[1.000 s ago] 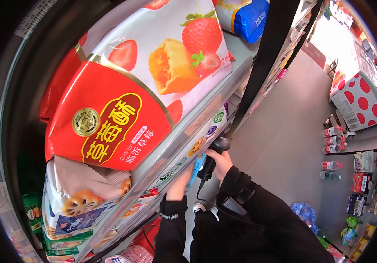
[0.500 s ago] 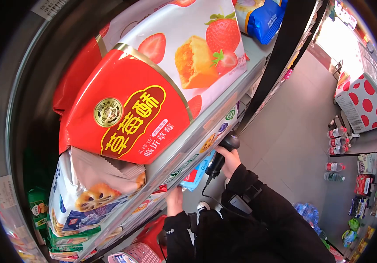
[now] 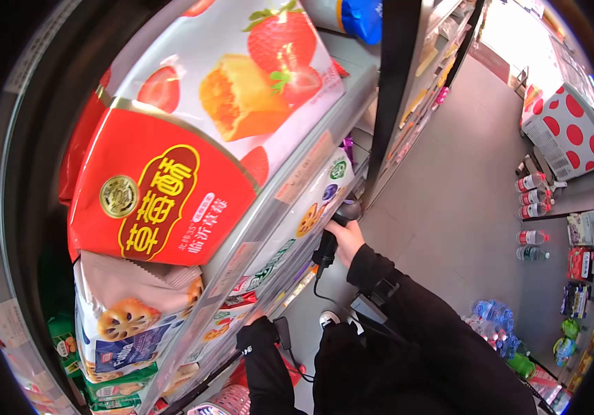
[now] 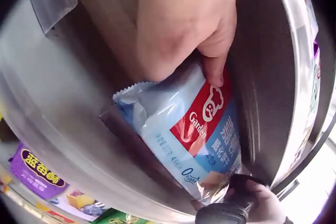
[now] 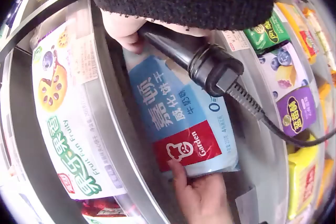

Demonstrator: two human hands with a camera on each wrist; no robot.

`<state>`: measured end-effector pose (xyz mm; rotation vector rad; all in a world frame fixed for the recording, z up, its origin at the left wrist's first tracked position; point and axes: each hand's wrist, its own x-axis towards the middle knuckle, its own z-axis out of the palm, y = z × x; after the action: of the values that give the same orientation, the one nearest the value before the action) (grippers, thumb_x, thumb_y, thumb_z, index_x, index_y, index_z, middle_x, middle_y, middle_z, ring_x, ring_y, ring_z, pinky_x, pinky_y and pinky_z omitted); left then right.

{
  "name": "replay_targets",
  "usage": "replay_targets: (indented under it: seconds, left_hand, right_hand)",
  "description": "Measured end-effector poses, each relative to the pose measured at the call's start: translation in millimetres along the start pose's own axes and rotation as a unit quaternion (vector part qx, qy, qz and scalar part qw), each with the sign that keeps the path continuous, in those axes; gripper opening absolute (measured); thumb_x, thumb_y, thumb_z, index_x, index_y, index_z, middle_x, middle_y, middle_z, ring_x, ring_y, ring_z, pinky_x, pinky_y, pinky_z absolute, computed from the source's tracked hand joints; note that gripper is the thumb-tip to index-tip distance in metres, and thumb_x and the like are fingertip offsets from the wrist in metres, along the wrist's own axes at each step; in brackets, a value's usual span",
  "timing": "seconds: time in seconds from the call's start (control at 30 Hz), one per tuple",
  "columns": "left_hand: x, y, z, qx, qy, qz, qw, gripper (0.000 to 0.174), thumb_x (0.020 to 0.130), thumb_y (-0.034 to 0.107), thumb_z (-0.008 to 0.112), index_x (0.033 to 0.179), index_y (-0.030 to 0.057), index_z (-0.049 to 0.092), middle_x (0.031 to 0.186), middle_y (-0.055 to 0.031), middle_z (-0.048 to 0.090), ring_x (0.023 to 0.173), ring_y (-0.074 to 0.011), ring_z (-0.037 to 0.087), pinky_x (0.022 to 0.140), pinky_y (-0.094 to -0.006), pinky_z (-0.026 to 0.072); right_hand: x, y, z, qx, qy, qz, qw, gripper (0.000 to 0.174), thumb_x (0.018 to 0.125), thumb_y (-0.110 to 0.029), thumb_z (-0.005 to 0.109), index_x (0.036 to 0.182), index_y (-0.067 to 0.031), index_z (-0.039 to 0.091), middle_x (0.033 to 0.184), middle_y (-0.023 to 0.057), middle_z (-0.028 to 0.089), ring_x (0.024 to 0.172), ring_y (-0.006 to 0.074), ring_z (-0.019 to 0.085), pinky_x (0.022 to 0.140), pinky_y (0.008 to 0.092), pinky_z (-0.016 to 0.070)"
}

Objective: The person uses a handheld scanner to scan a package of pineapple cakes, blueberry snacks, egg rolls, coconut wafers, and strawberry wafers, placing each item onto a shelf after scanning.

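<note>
A light blue wafer biscuit pack [image 4: 178, 124] with a red label lies within a shelf level. My left hand [image 4: 189, 24] grips one end of it, the thumb on the label, as the right wrist view also shows. My right hand [image 3: 347, 241] holds a black handheld scanner [image 3: 326, 249] whose cable [image 5: 252, 108] trails off. One right fingertip [image 5: 134, 45] is at the pack's far end. In the head view the shelf above hides the pack and most of the left hand.
Above stand a red and white strawberry pastry bag [image 3: 172, 159] and a cookie bag [image 3: 127, 325]. A white biscuit pack [image 5: 79, 124] stands on the neighbouring shelf level. Across the grey floor [image 3: 449, 187] are bottles [image 3: 532, 237] and a red-dotted box [image 3: 567, 131].
My left hand has drawn the wafer pack in under the upper shelf, so the head view no longer shows it. The right hand still holds the scanner near the shelf edge.
</note>
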<state>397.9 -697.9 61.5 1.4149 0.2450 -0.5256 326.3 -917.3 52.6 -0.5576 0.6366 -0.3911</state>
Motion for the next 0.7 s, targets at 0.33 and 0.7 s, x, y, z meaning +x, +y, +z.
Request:
replay_targets:
  seconds: [0.33,0.7]
  left_hand:
    - [-32.6,-35.7,-11.5,0.160,-0.044,0.014,0.986,0.039,0.078,0.014,0.054,0.114,0.0028,0.042,0.111,-0.0093,0.048,0.103,-0.0176,0.045,0.086,-0.0308,0.0370]
    - [-18.6,-43.7,2.8,0.266,-0.022,0.098,0.959,0.039,0.078,0.013,0.054,0.113,0.0014,0.042,0.110,-0.0098,0.049,0.101,-0.0183,0.046,0.086,-0.0301,0.0359]
  right_hand:
    - [-17.3,-22.2,-18.1,-0.087,-0.015,-0.019,0.996,0.020,0.069,-0.004,0.059,0.087,-0.0073,0.049,0.080,0.0017,0.051,0.076,0.0124,0.051,0.069,0.0274,0.0406]
    - [-14.5,-25.1,-29.6,-0.122,-0.023,0.040,0.991,0.020,0.067,-0.007,0.062,0.084,-0.0065,0.052,0.078,0.0000,0.050,0.075,0.0111,0.047,0.068,0.0263,0.0370]
